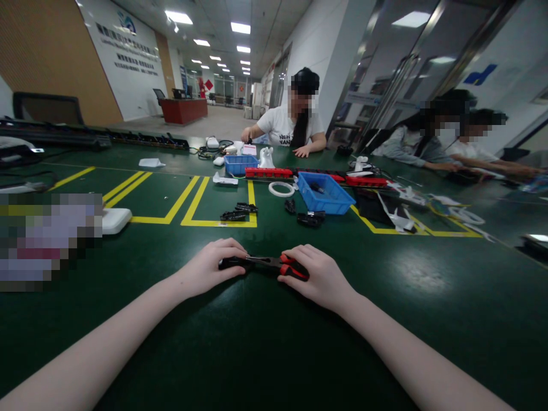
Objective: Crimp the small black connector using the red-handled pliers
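Note:
My right hand point(319, 274) is closed round the red and black handles of a pair of pliers point(295, 269). The pliers' dark jaws point left, toward a black part point(233, 262) in my left hand point(216, 264). Fingers and thumb of my left hand grip this part, and its exact kind is hard to make out. The jaws meet or overlap its right end; whether they bite on it I cannot tell. Both hands rest low over the green table point(265, 342). Beyond them lie several similar black parts point(233, 216).
A blue bin point(325, 194) holding a dark item stands ahead, with a smaller blue bin point(241, 164) farther back. Near them are a white ring point(281, 189) and red strips point(269, 173). A white box point(115, 220) lies left. A person point(295, 123) sits opposite; others sit right.

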Available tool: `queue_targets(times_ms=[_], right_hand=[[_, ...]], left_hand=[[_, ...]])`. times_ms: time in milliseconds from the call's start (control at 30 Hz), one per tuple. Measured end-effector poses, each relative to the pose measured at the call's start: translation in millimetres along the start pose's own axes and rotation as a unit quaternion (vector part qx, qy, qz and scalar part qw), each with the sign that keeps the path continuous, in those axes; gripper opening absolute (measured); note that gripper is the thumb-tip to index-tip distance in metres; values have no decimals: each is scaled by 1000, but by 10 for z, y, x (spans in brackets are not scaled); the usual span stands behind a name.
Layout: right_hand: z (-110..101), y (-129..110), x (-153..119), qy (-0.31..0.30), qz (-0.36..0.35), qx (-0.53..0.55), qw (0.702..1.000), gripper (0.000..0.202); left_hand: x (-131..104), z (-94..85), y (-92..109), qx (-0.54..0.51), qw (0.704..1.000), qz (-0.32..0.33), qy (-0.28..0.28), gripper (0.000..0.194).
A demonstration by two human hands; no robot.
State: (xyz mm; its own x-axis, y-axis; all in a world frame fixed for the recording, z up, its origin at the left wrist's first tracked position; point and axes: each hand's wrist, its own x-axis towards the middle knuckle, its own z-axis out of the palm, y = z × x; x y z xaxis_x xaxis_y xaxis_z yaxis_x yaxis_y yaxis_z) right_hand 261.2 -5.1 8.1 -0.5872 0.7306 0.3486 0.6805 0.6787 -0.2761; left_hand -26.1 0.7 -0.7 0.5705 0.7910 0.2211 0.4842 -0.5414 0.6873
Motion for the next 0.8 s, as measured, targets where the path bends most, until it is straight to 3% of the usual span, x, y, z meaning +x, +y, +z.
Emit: queue_targets(times_ms=[800], right_hand=[[-24,51,-15,14,3,20,1000,34]], left_hand=[[2,-19,22,8,1000,-19,-7,23]])
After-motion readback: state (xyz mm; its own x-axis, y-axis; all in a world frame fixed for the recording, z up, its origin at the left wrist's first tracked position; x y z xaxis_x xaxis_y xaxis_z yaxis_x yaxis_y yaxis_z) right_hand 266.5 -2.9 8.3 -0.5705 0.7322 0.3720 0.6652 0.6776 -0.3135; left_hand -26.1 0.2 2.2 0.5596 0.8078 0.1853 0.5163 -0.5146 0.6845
